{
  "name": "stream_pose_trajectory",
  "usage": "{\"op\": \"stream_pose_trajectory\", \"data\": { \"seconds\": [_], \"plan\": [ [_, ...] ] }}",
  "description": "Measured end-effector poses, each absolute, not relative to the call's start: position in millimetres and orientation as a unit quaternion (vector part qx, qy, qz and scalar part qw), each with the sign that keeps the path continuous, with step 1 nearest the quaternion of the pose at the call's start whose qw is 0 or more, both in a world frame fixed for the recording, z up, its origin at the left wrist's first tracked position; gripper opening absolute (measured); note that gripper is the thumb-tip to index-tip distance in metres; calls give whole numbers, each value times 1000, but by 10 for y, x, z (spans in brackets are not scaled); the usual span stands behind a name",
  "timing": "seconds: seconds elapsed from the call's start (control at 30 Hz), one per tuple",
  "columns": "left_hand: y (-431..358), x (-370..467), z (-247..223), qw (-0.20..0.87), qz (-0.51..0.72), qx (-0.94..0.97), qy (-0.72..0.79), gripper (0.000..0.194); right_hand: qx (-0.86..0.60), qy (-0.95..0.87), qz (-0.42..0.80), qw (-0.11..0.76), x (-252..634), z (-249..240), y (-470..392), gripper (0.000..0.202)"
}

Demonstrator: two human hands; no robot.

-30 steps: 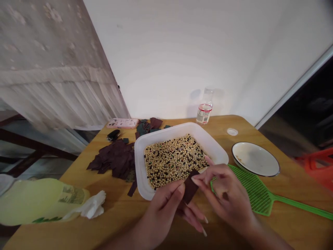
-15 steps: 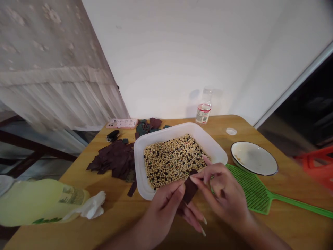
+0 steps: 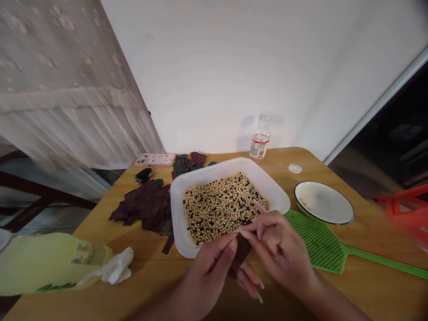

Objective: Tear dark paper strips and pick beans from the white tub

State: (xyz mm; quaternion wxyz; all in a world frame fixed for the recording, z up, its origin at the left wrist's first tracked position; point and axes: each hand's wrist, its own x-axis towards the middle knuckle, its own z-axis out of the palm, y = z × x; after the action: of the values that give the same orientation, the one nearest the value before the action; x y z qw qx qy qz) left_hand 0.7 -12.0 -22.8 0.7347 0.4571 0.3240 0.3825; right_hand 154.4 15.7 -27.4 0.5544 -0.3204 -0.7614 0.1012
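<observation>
Between my two hands is a small dark brown piece (image 3: 243,250) that looks like cut cloth or paper. My left hand (image 3: 214,267) pinches its left edge between thumb and forefinger, the other fingers reaching underneath. With thumb and fingertip, my right hand (image 3: 281,249) grips its upper right edge. Both hands are over the near edge of a white plastic tub (image 3: 179,223). Inside the tub lie many small beige and black beads or beans (image 3: 220,205). Left of the tub spreads a pile of similar dark brown pieces (image 3: 143,205).
Behind the tub lie dark green pieces (image 3: 182,166) and a pink phone (image 3: 155,159); a black key fob (image 3: 143,175) is nearby. At right are a green fly swatter (image 3: 317,240), a white dish (image 3: 327,203), a cap (image 3: 295,168) and a clear bottle (image 3: 259,140). A yellowish bottle (image 3: 50,263) and crumpled tissue (image 3: 118,265) are at left.
My right fingertips have shifted slightly left and down towards the left thumb, and the brown piece appears more folded over at its top. The whole view has moved slightly.
</observation>
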Motion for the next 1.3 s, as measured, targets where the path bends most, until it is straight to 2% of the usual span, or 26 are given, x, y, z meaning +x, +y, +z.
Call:
{"op": "stream_pose_trajectory", "data": {
  "seconds": [1.3],
  "plan": [
    [-154,35,-194,680,369,498,391,40,-330,-740,101,578,1482,-302,153,33]
  ]
}}
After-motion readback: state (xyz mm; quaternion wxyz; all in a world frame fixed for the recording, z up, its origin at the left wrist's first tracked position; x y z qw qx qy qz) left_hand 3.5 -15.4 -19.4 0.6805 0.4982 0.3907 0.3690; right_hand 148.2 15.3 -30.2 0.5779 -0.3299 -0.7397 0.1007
